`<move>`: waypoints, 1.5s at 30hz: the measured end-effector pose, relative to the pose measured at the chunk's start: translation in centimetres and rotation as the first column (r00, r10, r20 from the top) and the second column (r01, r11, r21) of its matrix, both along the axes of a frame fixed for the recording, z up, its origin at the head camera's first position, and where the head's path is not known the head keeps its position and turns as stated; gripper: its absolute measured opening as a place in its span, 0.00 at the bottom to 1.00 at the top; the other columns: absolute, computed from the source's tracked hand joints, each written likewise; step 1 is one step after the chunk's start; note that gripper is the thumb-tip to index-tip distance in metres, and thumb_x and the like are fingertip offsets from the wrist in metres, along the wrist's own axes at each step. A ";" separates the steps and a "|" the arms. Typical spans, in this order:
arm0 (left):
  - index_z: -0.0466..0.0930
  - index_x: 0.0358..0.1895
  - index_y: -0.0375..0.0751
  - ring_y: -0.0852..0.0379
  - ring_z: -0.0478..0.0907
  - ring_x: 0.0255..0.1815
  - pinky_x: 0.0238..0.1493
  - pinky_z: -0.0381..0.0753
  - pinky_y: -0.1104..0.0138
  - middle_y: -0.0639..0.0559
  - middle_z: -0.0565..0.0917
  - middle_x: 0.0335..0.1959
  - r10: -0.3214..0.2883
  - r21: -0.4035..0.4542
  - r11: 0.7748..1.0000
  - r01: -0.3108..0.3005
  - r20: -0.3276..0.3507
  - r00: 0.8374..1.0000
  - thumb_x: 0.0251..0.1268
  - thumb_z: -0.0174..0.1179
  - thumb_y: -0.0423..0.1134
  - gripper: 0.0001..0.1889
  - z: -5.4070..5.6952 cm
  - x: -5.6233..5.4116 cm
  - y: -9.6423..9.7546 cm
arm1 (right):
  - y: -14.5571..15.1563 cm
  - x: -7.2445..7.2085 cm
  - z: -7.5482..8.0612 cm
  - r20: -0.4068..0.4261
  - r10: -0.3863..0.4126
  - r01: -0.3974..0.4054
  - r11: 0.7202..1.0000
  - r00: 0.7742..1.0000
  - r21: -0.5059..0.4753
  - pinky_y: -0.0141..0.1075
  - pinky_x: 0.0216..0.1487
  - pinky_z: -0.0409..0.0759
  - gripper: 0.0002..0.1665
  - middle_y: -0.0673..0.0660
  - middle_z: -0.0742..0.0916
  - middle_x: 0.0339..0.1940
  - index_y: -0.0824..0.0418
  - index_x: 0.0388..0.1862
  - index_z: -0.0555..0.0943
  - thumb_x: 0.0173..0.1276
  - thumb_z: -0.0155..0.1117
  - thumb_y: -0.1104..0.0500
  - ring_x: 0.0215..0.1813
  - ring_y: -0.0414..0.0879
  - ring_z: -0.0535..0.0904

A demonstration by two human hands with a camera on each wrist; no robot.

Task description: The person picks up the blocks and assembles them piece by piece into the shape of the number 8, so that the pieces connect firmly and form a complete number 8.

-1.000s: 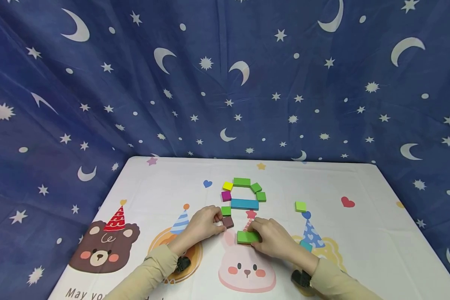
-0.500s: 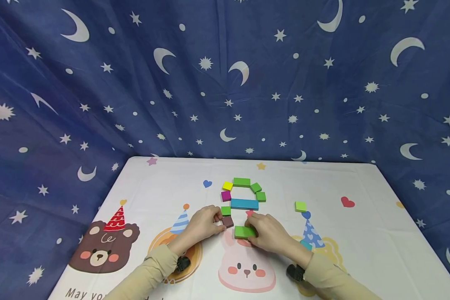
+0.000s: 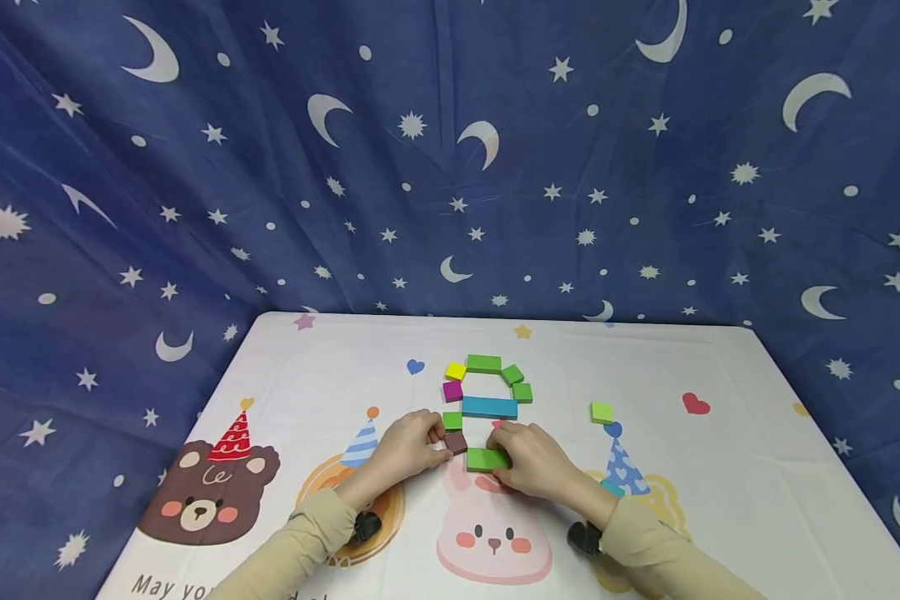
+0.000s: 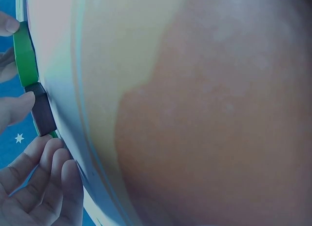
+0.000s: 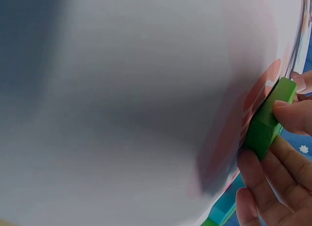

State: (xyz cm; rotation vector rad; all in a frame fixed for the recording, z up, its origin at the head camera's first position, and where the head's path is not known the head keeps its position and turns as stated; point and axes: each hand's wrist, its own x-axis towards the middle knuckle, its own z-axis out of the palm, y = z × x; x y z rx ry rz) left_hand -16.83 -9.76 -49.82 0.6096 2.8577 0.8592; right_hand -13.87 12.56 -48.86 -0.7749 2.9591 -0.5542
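Note:
My left hand [image 3: 411, 446] pinches a small dark brown block [image 3: 456, 442] between thumb and fingers; the left wrist view shows the thumb on one side of the brown block [image 4: 44, 111] and the fingertips at its other end. My right hand [image 3: 532, 458] holds a longer green block [image 3: 486, 460] by its right end. In the right wrist view, thumb and fingers lie on opposite sides of this green block [image 5: 268, 116]. Its left end meets the brown block's lower right corner. A small green block [image 3: 452, 421] lies just above the brown one.
Above the hands, a ring of blocks holds a long blue block [image 3: 490, 407], a magenta [image 3: 452, 391], a yellow [image 3: 456, 372] and several green ones [image 3: 484, 364]. A light green block [image 3: 602, 412] lies apart at right. A teal block [image 3: 612, 488] is partly behind the right wrist.
My right hand has moved the longer green block up and left until its end meets the brown block. My left hand has stayed in place on the brown block.

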 end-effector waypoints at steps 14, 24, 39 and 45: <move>0.79 0.29 0.43 0.63 0.67 0.25 0.29 0.66 0.72 0.55 0.76 0.24 0.002 0.000 1.000 -0.002 -0.001 1.000 0.46 0.73 0.43 0.13 0.2 0.0 0.0 | -0.1 -0.1 -0.1 -0.045 -0.002 0.002 1.000 0.999 0.004 0.33 0.37 0.70 0.14 0.45 0.83 0.30 0.54 0.35 0.84 0.48 0.76 0.56 0.31 0.36 0.69; 0.79 0.29 0.45 0.63 0.67 0.25 0.29 0.66 0.71 0.56 0.76 0.24 0.014 -0.015 1.000 -0.014 -0.007 1.000 0.46 0.74 0.45 0.13 0.7 0.1 -0.2 | -0.1 0.0 -0.1 -0.003 -0.008 0.008 1.000 1.000 0.005 0.34 0.36 0.70 0.14 0.47 0.84 0.33 0.55 0.37 0.84 0.50 0.76 0.56 0.31 0.37 0.71; 0.83 0.36 0.45 0.63 0.68 0.31 0.31 0.68 0.73 0.54 0.78 0.30 -0.154 -0.030 0.988 0.152 -0.089 0.984 0.49 0.71 0.43 0.12 1.7 1.1 1.7 | 0.1 0.2 0.0 0.025 -0.013 0.013 1.000 1.000 -0.002 0.37 0.41 0.73 0.16 0.48 0.86 0.37 0.54 0.39 0.83 0.51 0.76 0.54 0.36 0.38 0.74; 0.84 0.42 0.45 0.63 0.68 0.33 0.31 0.67 0.73 0.55 0.78 0.33 -0.211 -0.081 0.976 0.204 -0.094 0.973 0.49 0.72 0.44 0.16 1.6 1.1 2.3 | 0.4 0.3 0.0 0.003 -0.003 0.003 1.000 1.000 -0.024 0.36 0.40 0.74 0.17 0.47 0.86 0.36 0.54 0.39 0.83 0.50 0.76 0.54 0.34 0.37 0.74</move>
